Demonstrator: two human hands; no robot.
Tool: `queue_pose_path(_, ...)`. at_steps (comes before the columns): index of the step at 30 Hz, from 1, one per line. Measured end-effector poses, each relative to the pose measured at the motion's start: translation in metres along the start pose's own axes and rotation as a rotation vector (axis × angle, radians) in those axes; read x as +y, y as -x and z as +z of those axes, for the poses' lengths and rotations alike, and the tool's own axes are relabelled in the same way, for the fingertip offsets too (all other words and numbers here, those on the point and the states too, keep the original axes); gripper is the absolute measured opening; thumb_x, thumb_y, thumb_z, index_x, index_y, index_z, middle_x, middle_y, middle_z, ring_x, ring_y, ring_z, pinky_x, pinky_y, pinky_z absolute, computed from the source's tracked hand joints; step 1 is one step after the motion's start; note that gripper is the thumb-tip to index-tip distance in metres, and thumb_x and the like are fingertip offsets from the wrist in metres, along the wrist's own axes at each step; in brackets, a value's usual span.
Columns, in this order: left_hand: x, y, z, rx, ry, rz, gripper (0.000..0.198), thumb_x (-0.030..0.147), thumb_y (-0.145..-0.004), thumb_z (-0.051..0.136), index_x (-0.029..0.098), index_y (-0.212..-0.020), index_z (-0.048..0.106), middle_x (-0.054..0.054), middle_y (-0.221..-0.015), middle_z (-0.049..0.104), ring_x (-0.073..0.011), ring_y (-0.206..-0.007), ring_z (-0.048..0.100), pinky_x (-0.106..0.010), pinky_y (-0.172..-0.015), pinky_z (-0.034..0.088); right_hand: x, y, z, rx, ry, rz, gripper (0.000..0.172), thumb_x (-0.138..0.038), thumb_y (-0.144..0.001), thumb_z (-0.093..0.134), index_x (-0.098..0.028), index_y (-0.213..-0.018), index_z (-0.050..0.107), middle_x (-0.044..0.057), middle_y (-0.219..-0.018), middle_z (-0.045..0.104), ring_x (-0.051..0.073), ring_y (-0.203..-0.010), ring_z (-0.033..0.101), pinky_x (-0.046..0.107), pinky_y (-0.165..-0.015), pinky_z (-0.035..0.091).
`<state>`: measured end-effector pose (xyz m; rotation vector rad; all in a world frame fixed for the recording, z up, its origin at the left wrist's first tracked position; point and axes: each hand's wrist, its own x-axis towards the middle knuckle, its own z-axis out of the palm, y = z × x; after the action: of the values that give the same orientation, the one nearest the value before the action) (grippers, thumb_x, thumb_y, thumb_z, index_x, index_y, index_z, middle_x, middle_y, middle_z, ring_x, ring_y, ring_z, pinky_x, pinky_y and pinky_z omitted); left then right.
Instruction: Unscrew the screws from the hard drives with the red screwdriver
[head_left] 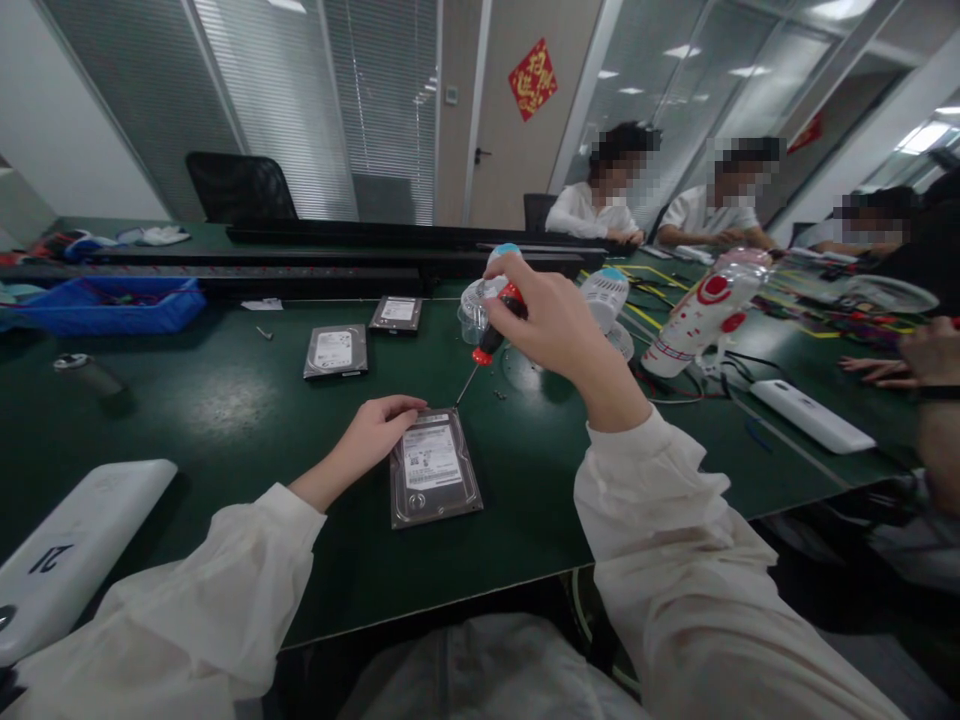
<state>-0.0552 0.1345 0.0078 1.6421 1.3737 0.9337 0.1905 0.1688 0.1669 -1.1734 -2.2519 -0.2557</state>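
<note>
A hard drive (439,490) with a white label lies flat on the green table in front of me. My left hand (388,422) rests on its far left corner, fingers stretched out over the edge. Above the drive's far right corner, my right hand (536,315) grips a red and black screwdriver (491,338) by its handle. The shaft slants down and its tip meets that corner; whether it sits in a screw is too small to tell. Some tiny screws (499,394) lie on the table to the right of the drive.
Two more hard drives (336,350) (396,313) lie farther back. A blue bin (112,305) stands at the left, near a white power bank marked 21 (82,545). On the right are a decorated bottle (705,315), a white device (812,415) and cables. Several people sit beyond.
</note>
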Motion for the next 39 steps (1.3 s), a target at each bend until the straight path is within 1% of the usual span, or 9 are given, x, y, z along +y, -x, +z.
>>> queue_pose_path(3, -0.002, -0.001, 0.001, 0.002, 0.008, -0.012, 0.036, 0.038, -0.089, 0.060, 0.021, -0.114, 0.079, -0.009, -0.115, 0.078, -0.0289, -0.108, 0.071, -0.042, -0.093, 0.056, -0.001, 0.001, -0.002, -0.037, -0.094, -0.052, 0.044, -0.026, -0.090, 0.046, -0.018, -0.132, 0.057, 0.004, -0.086, 0.065, 0.018, -0.073, 0.053, 0.031, -0.069, 0.033)
queue_pose_path(8, 0.000, -0.002, 0.002, 0.007, 0.012, -0.006, 0.037, 0.037, -0.086, 0.060, 0.018, -0.110, 0.079, -0.010, -0.114, 0.079, -0.0290, -0.107, 0.071, -0.042, -0.095, 0.055, -0.002, 0.000, 0.000, -0.005, 0.009, 0.034, 0.042, -0.047, -0.097, 0.048, -0.021, -0.125, 0.065, 0.000, -0.067, 0.057, 0.017, -0.064, 0.049, 0.030, -0.065, 0.028)
queue_pose_path(14, 0.004, -0.002, 0.003, 0.010, 0.015, -0.012, 0.038, 0.039, -0.085, 0.060, 0.017, -0.110, 0.079, -0.010, -0.113, 0.079, -0.0291, -0.106, 0.072, -0.042, -0.094, 0.055, 0.001, 0.001, -0.005, -0.054, -0.119, -0.074, 0.052, -0.023, -0.088, 0.050, -0.020, -0.140, 0.056, 0.001, -0.078, 0.062, 0.017, -0.070, 0.052, 0.030, -0.068, 0.033)
queue_pose_path(20, 0.005, -0.001, 0.001, 0.009, 0.007, -0.017, 0.036, 0.038, -0.086, 0.061, 0.019, -0.110, 0.080, -0.008, -0.114, 0.079, -0.0290, -0.108, 0.071, -0.042, -0.095, 0.055, 0.002, 0.000, -0.002, -0.009, 0.012, 0.036, 0.046, -0.050, -0.097, 0.050, -0.025, -0.133, 0.065, 0.002, -0.073, 0.063, 0.018, -0.067, 0.051, 0.031, -0.067, 0.030)
queue_pose_path(26, 0.001, 0.000, 0.001, 0.006, 0.021, -0.025, 0.036, 0.038, -0.088, 0.061, 0.020, -0.113, 0.079, -0.008, -0.114, 0.079, -0.0282, -0.107, 0.072, -0.041, -0.094, 0.057, 0.001, 0.003, -0.006, -0.066, -0.124, -0.071, 0.057, -0.024, -0.090, 0.049, -0.021, -0.146, 0.052, 0.004, -0.090, 0.071, 0.017, -0.071, 0.055, 0.031, -0.069, 0.036)
queue_pose_path(29, 0.000, -0.001, 0.001, 0.006, 0.023, -0.021, 0.035, 0.038, -0.088, 0.061, 0.020, -0.112, 0.079, -0.008, -0.114, 0.079, -0.0278, -0.108, 0.072, -0.040, -0.094, 0.057, -0.003, 0.002, -0.005, -0.050, -0.049, -0.043, 0.054, -0.037, -0.096, 0.047, -0.024, -0.149, 0.051, 0.007, -0.098, 0.073, 0.020, -0.077, 0.058, 0.031, -0.069, 0.035)
queue_pose_path(32, 0.002, -0.001, 0.001, 0.010, 0.022, -0.013, 0.035, 0.036, -0.087, 0.061, 0.020, -0.111, 0.079, -0.008, -0.115, 0.079, -0.0276, -0.110, 0.071, -0.039, -0.095, 0.056, -0.002, 0.001, -0.003, -0.006, 0.057, 0.049, 0.052, -0.054, -0.097, 0.048, -0.026, -0.138, 0.063, 0.007, -0.083, 0.069, 0.021, -0.073, 0.057, 0.031, -0.068, 0.035)
queue_pose_path(35, 0.005, 0.000, 0.002, 0.014, 0.021, -0.018, 0.035, 0.036, -0.086, 0.061, 0.019, -0.111, 0.079, -0.009, -0.114, 0.079, -0.0280, -0.108, 0.072, -0.040, -0.095, 0.056, 0.000, 0.002, -0.004, -0.027, -0.012, 0.010, 0.046, -0.041, -0.096, 0.050, -0.024, -0.137, 0.062, 0.002, -0.073, 0.063, 0.018, -0.067, 0.054, 0.031, -0.068, 0.036)
queue_pose_path(39, 0.009, 0.001, 0.002, 0.023, 0.021, -0.026, 0.034, 0.035, -0.086, 0.060, 0.018, -0.109, 0.079, -0.009, -0.112, 0.080, -0.0284, -0.107, 0.072, -0.040, -0.095, 0.056, 0.000, 0.002, -0.004, -0.062, -0.088, -0.066, 0.057, -0.031, -0.094, 0.048, -0.023, -0.150, 0.047, 0.002, -0.078, 0.063, 0.018, -0.070, 0.054, 0.030, -0.068, 0.036)
